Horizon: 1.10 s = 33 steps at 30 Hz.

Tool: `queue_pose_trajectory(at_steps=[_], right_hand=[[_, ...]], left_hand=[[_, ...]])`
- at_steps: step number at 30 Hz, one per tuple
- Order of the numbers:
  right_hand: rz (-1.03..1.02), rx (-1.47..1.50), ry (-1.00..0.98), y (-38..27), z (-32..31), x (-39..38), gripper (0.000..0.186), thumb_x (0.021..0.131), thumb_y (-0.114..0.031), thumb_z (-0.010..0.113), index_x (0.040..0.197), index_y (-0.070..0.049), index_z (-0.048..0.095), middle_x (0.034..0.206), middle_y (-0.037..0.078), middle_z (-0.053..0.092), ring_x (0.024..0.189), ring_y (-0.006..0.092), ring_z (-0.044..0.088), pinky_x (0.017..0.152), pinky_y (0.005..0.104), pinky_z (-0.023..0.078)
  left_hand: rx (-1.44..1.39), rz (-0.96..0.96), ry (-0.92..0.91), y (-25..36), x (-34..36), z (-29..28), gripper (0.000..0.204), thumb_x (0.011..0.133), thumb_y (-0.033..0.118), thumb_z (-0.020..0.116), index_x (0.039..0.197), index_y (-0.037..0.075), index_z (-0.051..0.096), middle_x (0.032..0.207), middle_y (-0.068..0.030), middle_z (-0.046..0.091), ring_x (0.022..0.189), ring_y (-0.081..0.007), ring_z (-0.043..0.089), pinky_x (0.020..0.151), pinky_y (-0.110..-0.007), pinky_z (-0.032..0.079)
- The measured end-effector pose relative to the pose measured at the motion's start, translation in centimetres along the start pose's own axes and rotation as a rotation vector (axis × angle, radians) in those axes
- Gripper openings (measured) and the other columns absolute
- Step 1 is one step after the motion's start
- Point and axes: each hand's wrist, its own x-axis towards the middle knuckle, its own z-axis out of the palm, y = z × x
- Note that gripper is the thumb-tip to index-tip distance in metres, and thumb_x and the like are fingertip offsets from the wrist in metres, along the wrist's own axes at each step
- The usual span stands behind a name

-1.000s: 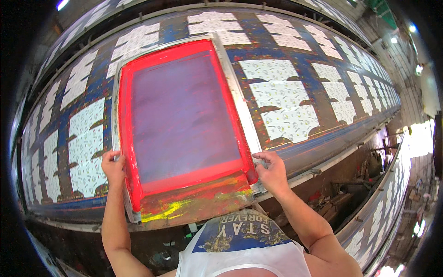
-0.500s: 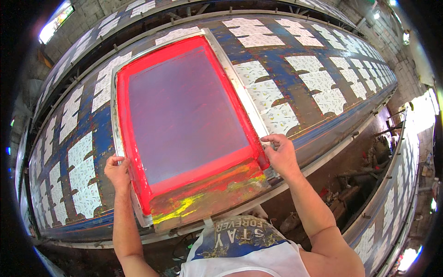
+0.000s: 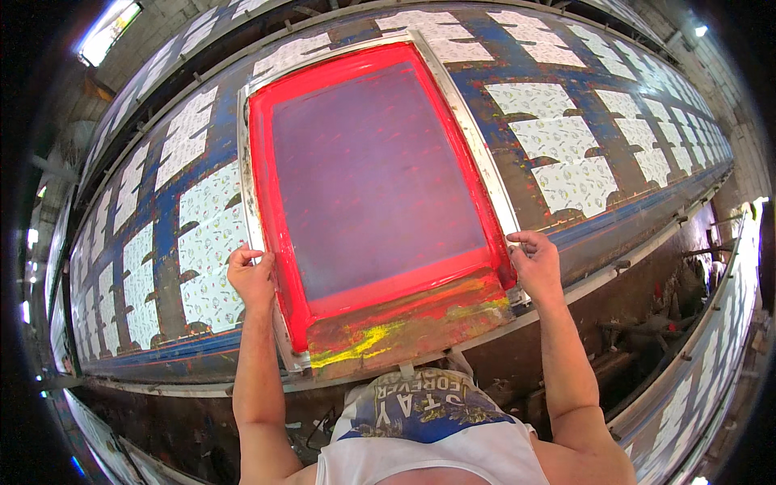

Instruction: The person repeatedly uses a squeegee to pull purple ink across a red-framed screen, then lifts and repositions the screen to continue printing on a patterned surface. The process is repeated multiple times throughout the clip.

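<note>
One bare left hand and one bare right hand pinch opposite edges of a metal-framed, red-bordered rectangular screen over the long blue-and-brown table, where uneven grip could skew it, smearing nearby white patterned sheets.

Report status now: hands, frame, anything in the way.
Left hand and right hand holding opposite sides of frame. Frame over long table, contact unclear. Nothing seen on its mesh.

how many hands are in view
2: the left hand at the left edge of the red-bordered screen, the right hand at its right edge; no others show.
</note>
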Motion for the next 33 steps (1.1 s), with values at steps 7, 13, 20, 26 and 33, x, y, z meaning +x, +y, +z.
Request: queue_pose_trajectory(at_steps=[7,13,20,26,33], right_hand=[[-0.169,-0.180,-0.055,2.6,-4.0,1.4,0.025,0.096,0.002,0.073,0.120,0.002,0.077,0.117,0.011,0.076,0.099,0.0160,0.073,0.086,0.0324,0.059],[-0.136,-0.112,-0.087,3.9,-5.6,2.2,0.027,0.095,0.003,0.073,0.121,0.001,0.077,0.131,0.011,0.071,0.106,0.0165,0.073,0.090,0.0339,0.060],[-0.417,-0.384,-0.060,1.3,-6.1,0.3,0.042,0.089,-0.007,0.079,0.130,-0.006,0.077,0.136,0.024,0.070,0.130,0.0413,0.066,0.115,0.0506,0.051],[-0.869,-0.433,-0.550,-3.8,-3.0,-6.6,0.052,0.088,-0.017,0.084,0.138,-0.012,0.072,0.143,0.019,0.068,0.134,0.0415,0.063,0.112,0.0553,0.052],[-1.039,-0.719,-0.546,-6.7,0.3,-9.2,0.058,0.081,-0.005,0.076,0.138,-0.012,0.074,0.140,0.015,0.071,0.129,0.0375,0.068,0.106,0.0532,0.055]], left_hand=[[0.003,0.066,-0.028,1.6,-1.7,3.1,0.024,0.079,-0.014,0.085,0.088,0.002,0.069,0.126,-0.0163,0.068,0.114,-0.0218,0.070,0.101,-0.037,0.056],[0.121,0.045,-0.027,2.4,-2.5,4.2,0.024,0.079,-0.009,0.089,0.087,0.003,0.070,0.123,-0.0155,0.070,0.118,-0.0240,0.070,0.104,-0.039,0.054],[0.117,0.041,-0.046,1.5,-2.6,5.0,0.022,0.080,-0.006,0.090,0.086,0.004,0.072,0.116,-0.0141,0.070,0.117,-0.0260,0.070,0.099,-0.039,0.054],[0.356,0.112,-0.137,1.9,-2.9,5.2,0.020,0.083,0.001,0.089,0.098,0.003,0.076,0.114,-0.0132,0.070,0.104,-0.0226,0.068,0.094,-0.037,0.054],[0.447,0.106,-0.203,3.4,-0.3,4.6,0.057,0.086,0.016,0.090,0.139,0.008,0.072,0.122,-0.0198,0.071,0.115,-0.0334,0.069,0.102,-0.047,0.056]])
